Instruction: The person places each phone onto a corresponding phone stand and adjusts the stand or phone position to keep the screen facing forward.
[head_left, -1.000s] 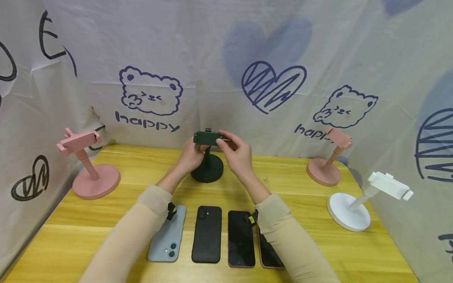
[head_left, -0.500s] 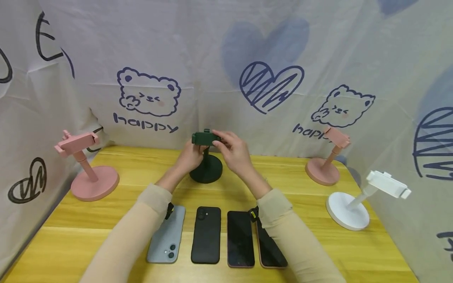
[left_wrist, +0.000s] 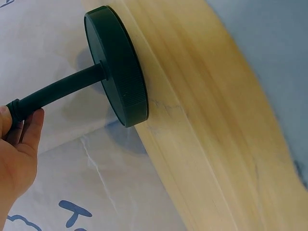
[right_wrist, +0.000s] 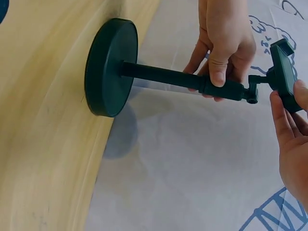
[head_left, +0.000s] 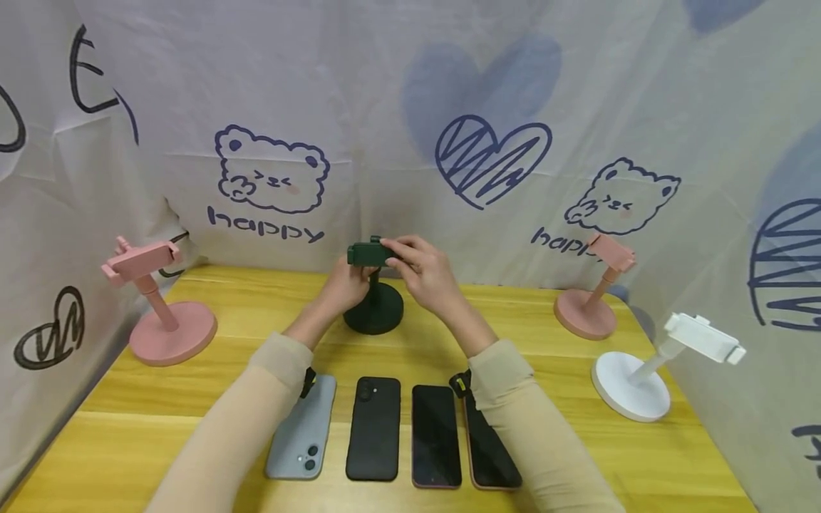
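Left hand [right_wrist: 228, 43] was closed round the slim stem [right_wrist: 163, 76] of a dark green, round-based plastic phone stand [head_left: 375, 315]; right hand [head_left: 428, 276] pinched its rectangular clamp head [head_left: 368, 254].

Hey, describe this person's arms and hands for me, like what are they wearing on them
The left sleeve and right sleeve are plain beige and long, each ending in a wide cuff. Beside the left cuff and right cuff shows a small black piece with a yellow patch. The left hand and right hand are bare, without gloves.
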Demonstrator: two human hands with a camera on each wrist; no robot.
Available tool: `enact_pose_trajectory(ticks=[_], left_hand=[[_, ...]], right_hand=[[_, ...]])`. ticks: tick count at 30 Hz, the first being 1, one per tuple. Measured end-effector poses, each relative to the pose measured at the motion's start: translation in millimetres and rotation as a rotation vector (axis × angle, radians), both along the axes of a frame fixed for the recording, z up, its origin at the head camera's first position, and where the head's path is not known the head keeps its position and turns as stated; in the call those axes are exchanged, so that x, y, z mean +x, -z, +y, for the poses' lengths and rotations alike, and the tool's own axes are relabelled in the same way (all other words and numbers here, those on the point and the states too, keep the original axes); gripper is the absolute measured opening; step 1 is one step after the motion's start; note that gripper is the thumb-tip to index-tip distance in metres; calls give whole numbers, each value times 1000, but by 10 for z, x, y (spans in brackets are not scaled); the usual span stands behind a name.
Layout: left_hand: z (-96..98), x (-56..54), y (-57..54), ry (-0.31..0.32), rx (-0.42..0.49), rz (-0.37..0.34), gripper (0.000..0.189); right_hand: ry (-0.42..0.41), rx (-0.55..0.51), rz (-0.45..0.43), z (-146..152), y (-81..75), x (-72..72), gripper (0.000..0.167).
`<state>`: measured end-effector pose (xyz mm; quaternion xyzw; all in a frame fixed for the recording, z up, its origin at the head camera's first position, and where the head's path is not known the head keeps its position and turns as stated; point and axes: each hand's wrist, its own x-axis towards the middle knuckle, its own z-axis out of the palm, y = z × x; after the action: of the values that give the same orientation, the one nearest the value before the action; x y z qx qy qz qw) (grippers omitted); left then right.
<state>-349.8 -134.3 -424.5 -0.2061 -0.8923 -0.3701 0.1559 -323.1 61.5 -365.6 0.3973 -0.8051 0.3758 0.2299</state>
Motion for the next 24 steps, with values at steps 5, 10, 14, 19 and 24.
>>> enact_pose_trajectory(ticks=[5, 10, 14, 19, 24], left_hand=[[-24, -9, 15, 0, 7, -12, 37], [-52, 29, 31, 1, 27, -46, 33], [-63, 92, 24, 25, 77, -80, 38], [-102, 239, 1, 6, 110, -115, 45], [-199, 507, -102, -66, 47, -164, 50]], right_hand=[[-9, -2, -33, -6, 6, 0, 35], [-21, -33, -114, -19, 53, 19, 36], [-16, -56, -140, -20, 81, 36, 35], [4, -65, -148, -14, 91, 48, 35], [17, -70, -161, -13, 66, 50, 35]])
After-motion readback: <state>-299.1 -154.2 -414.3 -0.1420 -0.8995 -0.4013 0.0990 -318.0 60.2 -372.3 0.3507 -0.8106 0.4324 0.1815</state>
